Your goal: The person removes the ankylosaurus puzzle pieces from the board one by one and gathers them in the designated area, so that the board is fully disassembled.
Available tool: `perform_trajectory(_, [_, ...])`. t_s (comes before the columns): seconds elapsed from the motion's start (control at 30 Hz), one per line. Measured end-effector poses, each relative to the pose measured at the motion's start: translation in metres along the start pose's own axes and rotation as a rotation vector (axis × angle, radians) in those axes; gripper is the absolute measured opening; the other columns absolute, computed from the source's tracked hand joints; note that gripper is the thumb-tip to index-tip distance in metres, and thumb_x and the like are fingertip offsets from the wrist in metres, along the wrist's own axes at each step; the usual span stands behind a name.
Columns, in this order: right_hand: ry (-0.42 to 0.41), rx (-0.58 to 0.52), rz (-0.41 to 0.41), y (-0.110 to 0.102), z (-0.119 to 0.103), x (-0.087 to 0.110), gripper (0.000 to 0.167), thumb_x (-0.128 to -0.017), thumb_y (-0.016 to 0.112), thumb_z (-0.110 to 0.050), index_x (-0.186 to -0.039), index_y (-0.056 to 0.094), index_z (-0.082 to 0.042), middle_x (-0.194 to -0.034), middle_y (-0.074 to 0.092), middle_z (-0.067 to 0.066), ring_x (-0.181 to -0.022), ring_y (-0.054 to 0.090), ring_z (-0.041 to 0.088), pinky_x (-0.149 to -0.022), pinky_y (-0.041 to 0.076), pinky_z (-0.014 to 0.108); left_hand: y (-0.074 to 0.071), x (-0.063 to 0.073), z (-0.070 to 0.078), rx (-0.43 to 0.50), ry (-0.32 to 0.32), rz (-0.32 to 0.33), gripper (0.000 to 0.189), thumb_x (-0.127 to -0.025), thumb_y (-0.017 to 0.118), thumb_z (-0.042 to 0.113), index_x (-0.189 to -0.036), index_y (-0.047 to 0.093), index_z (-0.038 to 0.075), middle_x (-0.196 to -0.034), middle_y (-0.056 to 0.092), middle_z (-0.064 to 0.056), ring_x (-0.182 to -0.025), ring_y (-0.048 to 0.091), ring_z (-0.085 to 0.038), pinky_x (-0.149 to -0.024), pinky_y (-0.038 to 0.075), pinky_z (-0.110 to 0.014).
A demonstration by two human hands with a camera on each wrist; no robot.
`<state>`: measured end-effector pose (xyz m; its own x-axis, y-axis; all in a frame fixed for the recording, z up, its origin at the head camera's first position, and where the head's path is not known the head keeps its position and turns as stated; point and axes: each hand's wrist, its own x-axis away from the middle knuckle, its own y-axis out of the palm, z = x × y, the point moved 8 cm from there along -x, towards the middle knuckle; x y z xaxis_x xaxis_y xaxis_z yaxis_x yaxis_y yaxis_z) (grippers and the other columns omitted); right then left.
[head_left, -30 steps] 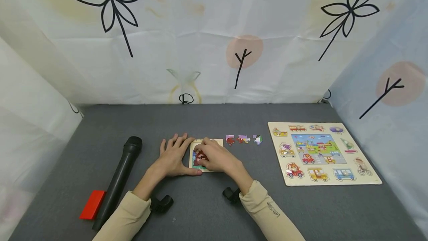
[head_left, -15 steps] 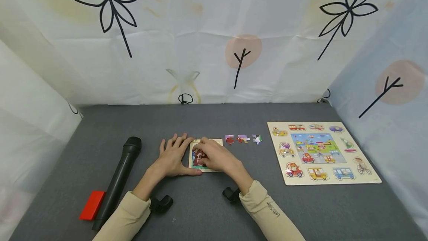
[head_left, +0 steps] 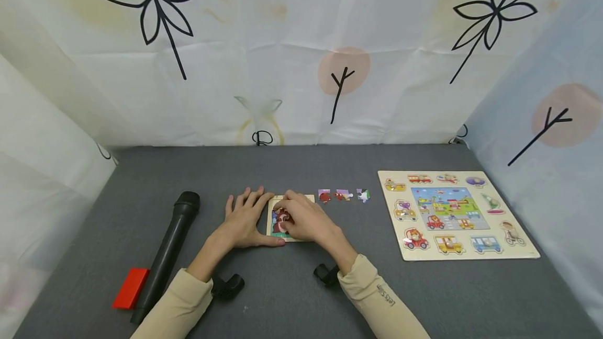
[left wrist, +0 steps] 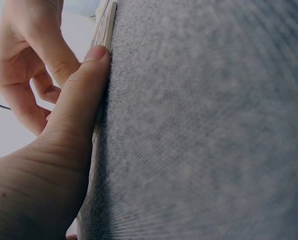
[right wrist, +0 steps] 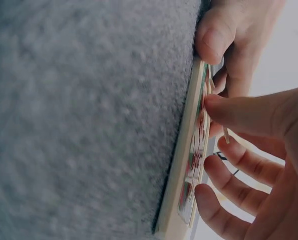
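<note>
A small wooden jigsaw board (head_left: 270, 226) with a brown animal picture lies between the hands. The left hand (head_left: 245, 226) rests at its left side with fingers spread, the thumb (left wrist: 86, 85) along the near edge. Over the board, the right hand (head_left: 303, 218) pinches a thin jigsaw piece (right wrist: 226, 135) between thumb and index finger; the piece stands tilted from the board in the right wrist view. Its other fingers are loosely bent above the picture. Much of the board's right half is hidden under this hand in the head view.
Three loose jigsaw pieces (head_left: 343, 195) lie in a row right of the board. A large picture puzzle board (head_left: 395, 213) with vehicles is at the right. On the left, a black microphone (head_left: 167, 255) lies by a red block (head_left: 131, 288).
The right hand's knuckles have risen slightly over the board. The left hand, the board and the loose pieces stay in place.
</note>
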<state>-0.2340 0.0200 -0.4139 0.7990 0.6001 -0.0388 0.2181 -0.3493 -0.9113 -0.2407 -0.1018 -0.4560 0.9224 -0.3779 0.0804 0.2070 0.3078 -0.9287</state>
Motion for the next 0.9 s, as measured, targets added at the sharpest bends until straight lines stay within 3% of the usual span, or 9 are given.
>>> perform_trajectory(0.47, [0.09, -0.033, 0.036, -0.022, 0.027, 0.022, 0.032, -0.092, 0.073, -0.009, -0.124, 0.072, -0.011, -0.107, 0.062, 0.005, -0.075, 0.049, 0.01, -0.062, 0.041, 0.024, 0.001, -0.001, 0.0, -0.01, -0.005, -0.003, 0.114, -0.068, 0.082, 0.073, -0.158, 0.036, 0.022, -0.166, 0.031, -0.017, -0.153, 0.023, -0.051, -0.117, 0.012, -0.079])
perform_trajectory(0.9, [0.164, -0.014, 0.043, -0.034, 0.059, 0.046, 0.027, -0.094, 0.074, -0.013, -0.121, 0.072, -0.012, -0.109, 0.063, 0.004, -0.082, 0.053, 0.013, -0.064, 0.044, 0.027, 0.002, -0.001, -0.001, 0.008, -0.01, -0.01, 0.111, -0.068, 0.083, 0.072, -0.157, 0.037, 0.023, -0.167, 0.03, -0.018, -0.155, 0.02, -0.051, -0.117, 0.009, -0.078])
